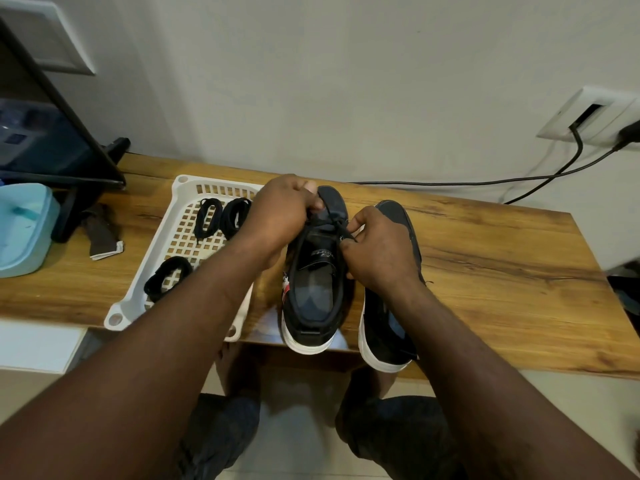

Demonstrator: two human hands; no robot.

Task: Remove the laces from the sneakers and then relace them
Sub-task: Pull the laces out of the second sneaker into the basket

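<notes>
Sneaker relacing at a wooden worktop: a black, white-soled sneaker stands between a person's two hands, heel at the near edge and toe pointing toward the wall. The left hand is curled over the front of the shoe, its fingers gripping the upper near the toe. The right hand, just beside it across the shoe's opening, pinches a thin black lace between thumb and fingertips. The lace runs in a short, taut line from that pinch toward the left hand's fingers; which eyelet it passes through cannot be told.

Under and just outside the right hand lies the second sneaker, parallel to the first. Its toe shows beyond the knuckles and its heel juts past the worktop's near edge.

Outside the left hand, partly hidden by the forearm, sits a white slotted tray holding three black coiled laces, two beyond the wrist and one nearer the elbow. Farther out on that side stand a dark monitor and a pale blue box. Beyond the right hand, a black cable trails along the back of the worktop to a wall socket.
</notes>
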